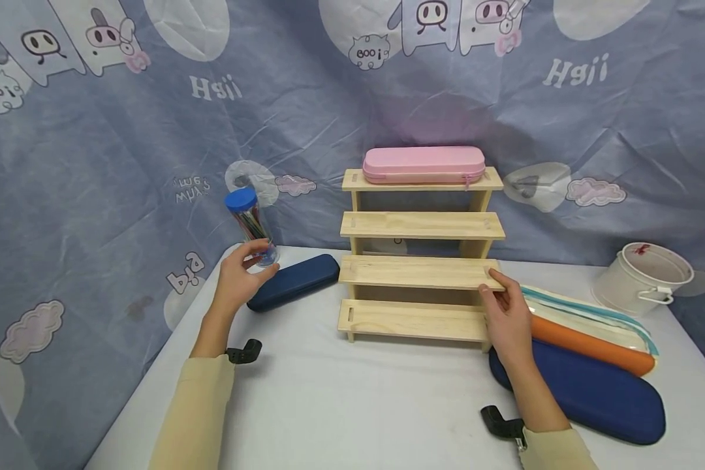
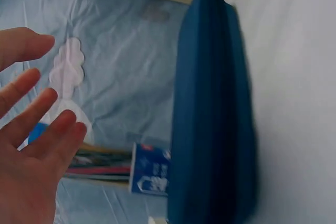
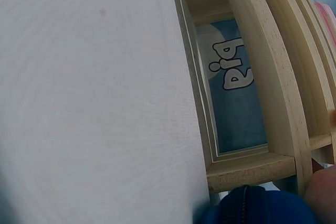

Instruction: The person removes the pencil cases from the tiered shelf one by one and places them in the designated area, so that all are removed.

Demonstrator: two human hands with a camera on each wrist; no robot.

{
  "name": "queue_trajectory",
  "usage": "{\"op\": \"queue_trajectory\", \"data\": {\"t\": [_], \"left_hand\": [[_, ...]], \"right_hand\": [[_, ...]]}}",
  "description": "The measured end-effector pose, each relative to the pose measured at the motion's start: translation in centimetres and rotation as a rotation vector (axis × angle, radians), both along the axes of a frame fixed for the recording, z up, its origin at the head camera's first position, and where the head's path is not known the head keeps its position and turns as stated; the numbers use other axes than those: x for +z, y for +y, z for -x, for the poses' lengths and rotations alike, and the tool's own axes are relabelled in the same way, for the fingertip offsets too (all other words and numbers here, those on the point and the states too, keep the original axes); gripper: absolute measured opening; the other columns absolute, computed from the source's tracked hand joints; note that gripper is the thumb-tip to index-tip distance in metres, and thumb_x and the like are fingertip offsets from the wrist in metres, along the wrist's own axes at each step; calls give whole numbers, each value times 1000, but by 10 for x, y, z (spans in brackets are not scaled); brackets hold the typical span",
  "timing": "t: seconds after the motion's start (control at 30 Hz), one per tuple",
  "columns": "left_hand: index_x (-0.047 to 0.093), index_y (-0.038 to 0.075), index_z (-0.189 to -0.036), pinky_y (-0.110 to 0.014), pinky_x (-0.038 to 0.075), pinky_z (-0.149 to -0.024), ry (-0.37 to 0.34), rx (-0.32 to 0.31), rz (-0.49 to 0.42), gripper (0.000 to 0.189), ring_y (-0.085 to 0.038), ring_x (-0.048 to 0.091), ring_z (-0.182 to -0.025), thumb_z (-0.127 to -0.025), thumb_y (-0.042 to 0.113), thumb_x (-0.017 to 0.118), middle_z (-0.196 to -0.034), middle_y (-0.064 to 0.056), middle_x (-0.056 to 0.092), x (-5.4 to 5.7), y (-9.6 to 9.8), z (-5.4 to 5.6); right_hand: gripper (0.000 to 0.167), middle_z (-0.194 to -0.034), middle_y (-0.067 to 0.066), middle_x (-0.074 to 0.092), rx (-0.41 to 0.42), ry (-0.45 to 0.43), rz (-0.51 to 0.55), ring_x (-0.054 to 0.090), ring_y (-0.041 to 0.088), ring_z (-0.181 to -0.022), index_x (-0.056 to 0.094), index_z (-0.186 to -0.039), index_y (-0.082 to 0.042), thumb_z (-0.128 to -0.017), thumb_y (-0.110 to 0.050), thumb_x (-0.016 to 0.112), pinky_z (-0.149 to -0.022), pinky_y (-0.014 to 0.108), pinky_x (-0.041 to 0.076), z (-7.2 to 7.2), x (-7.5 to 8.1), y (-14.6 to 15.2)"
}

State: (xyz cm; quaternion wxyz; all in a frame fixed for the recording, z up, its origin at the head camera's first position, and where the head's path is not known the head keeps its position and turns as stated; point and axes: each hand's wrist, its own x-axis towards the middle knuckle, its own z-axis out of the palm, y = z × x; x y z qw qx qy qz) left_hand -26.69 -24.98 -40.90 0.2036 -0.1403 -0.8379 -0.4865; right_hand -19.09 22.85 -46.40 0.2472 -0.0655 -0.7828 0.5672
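Note:
A four-step wooden rack point(image 1: 421, 271) stands on the white table, with a pink zip case point(image 1: 424, 164) on its top step. My right hand point(image 1: 508, 320) holds the right end of the second step from the bottom, thumb at the front edge and fingers above. In the right wrist view, only a bit of this hand point(image 3: 321, 195) shows beside the rack point(image 3: 278, 77). My left hand point(image 1: 239, 277) is next to a clear jar point(image 1: 252, 225) with a blue lid and thin coloured sticks. Its fingers are spread in the left wrist view. A dark blue case point(image 1: 296, 282) lies beside it.
Right of the rack lie a larger navy case point(image 1: 599, 391) and a clear-and-orange pouch point(image 1: 593, 333). A white bucket point(image 1: 640, 277) stands at the back right. Patterned blue cloth point(image 1: 294, 111) hangs behind and left of the table point(image 1: 352, 405).

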Motion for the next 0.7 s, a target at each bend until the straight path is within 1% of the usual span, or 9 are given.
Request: {"op": "queue_trajectory", "data": {"t": [0.03, 0.2, 0.27, 0.33, 0.43, 0.5, 0.6, 0.7], "left_hand": [[63, 11, -121, -46, 45, -96, 0, -14, -7, 45, -23, 53, -115, -79, 10, 80, -129, -4, 57, 4, 3, 2], [60, 8, -125, -47, 48, -92, 21, -74, -25, 46, -27, 56, -114, -82, 8, 78, -127, -8, 59, 24, 20, 9], [58, 5, -126, -47, 47, -93, 26, -99, -44, 47, -31, 55, -115, -82, 5, 76, -127, -13, 58, 36, 30, 7], [57, 2, -127, -49, 47, -93, 34, -138, -80, 48, -37, 54, -115, -82, 0, 74, -128, -18, 56, 48, 40, 5], [55, 1, -128, -49, 47, -93, 42, -184, -112, 49, -42, 51, -117, -82, -4, 71, -129, -23, 54, 67, 54, 2], [54, 1, -130, -47, 47, -93, 46, -208, -124, 51, -43, 50, -117, -82, -4, 71, -130, -24, 53, 75, 62, 5], [53, 3, -131, -45, 47, -93, 40, -219, -120, 51, -42, 50, -118, -84, -2, 69, -131, -22, 52, 84, 73, 10], [51, 3, -133, -45, 46, -95, 33, -237, -130, 52, -41, 49, -119, -85, -1, 69, -132, -21, 52, 92, 83, 16]], "right_hand": [[43, -124, 3, 59, -3, 1, -1, 53, 8, -105, 54, -136, -30, -95, -38, 60, -84, 13, 41, 0, 0, 0], [42, -121, 3, 60, -4, 13, 4, 54, 8, -102, 54, -136, -29, -95, -37, 61, -83, 13, 41, 1, -1, -1], [42, -120, 3, 60, -3, 14, 7, 54, 8, -102, 55, -136, -29, -95, -37, 61, -83, 13, 41, 1, -1, -1], [42, -120, 2, 61, -6, 11, 7, 54, 8, -102, 55, -136, -29, -94, -37, 61, -82, 13, 41, 0, -1, -1], [43, -120, 3, 61, -8, 4, 7, 54, 8, -102, 54, -136, -28, -95, -35, 61, -81, 13, 41, 0, -1, -1], [43, -121, 4, 60, -7, 0, 12, 54, 8, -102, 54, -137, -28, -95, -35, 61, -82, 13, 41, 0, 0, -1], [43, -123, 5, 60, -5, -3, 14, 54, 7, -103, 53, -137, -28, -95, -34, 61, -83, 13, 41, -1, 2, -2], [44, -124, 5, 60, -7, -8, 9, 54, 7, -103, 53, -137, -27, -95, -34, 61, -83, 13, 41, -1, 3, -2]]}}
